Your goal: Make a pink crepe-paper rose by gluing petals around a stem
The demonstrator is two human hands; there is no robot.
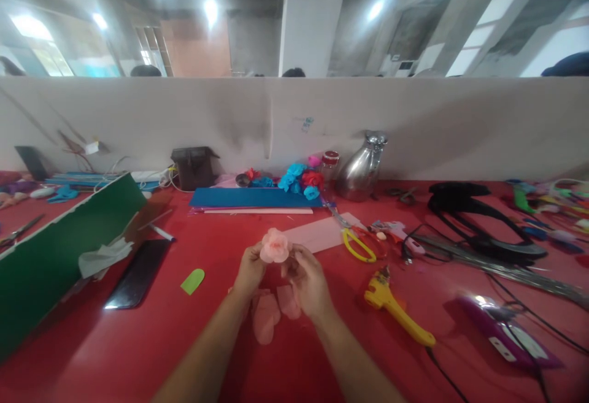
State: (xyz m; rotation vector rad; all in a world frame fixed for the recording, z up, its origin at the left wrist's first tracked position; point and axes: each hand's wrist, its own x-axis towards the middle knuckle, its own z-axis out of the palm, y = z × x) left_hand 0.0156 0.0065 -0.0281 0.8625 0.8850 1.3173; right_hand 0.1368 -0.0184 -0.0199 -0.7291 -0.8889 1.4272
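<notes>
A pale pink paper flower point(275, 246) with layered petals is held up over the red table between both hands. My left hand point(251, 270) pinches it from the left side. My right hand point(309, 281) has its fingers closed at the flower's right edge, its underside hidden from view. Below the hands lie loose pink paper petals point(264, 319), partly covered by the wrists. A pink paper strip point(317, 233) lies behind the flower, beside scissors with a yellow and an orange handle point(359, 245).
To the right are a yellow glue gun point(398, 311), a pink glue gun point(405, 235), a purple power strip point(508, 332) and cords. Left stand a green board point(69, 259), a phone point(137, 273) and a green paper piece point(192, 281). A metal jug point(363, 167) stands against the partition point(414, 121).
</notes>
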